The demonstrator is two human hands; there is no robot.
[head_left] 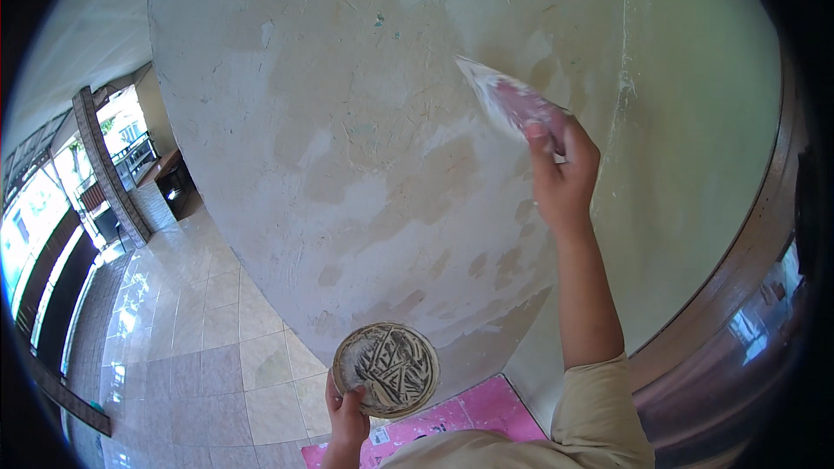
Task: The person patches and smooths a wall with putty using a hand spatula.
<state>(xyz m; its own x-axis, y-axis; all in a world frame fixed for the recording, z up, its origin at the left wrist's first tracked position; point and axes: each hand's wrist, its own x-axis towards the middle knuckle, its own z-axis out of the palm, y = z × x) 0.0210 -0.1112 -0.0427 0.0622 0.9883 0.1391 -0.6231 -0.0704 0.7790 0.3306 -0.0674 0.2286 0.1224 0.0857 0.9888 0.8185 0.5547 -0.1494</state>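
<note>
In front of me stands a wall [382, 122] with pale, patchy filler and darker damp-looking spots. My right hand [565, 169] is raised at the wall and closed around a putty knife [508, 100], its reddish surface smeared with white paste. The tool's narrow tip points up and left, at or close to the wall; I cannot tell whether it touches. Low down, my left hand [347, 417] grips the rim of a round, shallow bowl [387, 370]. Dark streaks and pale paste criss-cross the inside of the bowl.
A pink sheet [469, 412] spotted with white lies on the floor at the wall's foot. Glossy tiles [208, 356] stretch away to the left, toward a pillar [109, 165] and a railing. A brown wooden frame [721, 287] curves along the right side.
</note>
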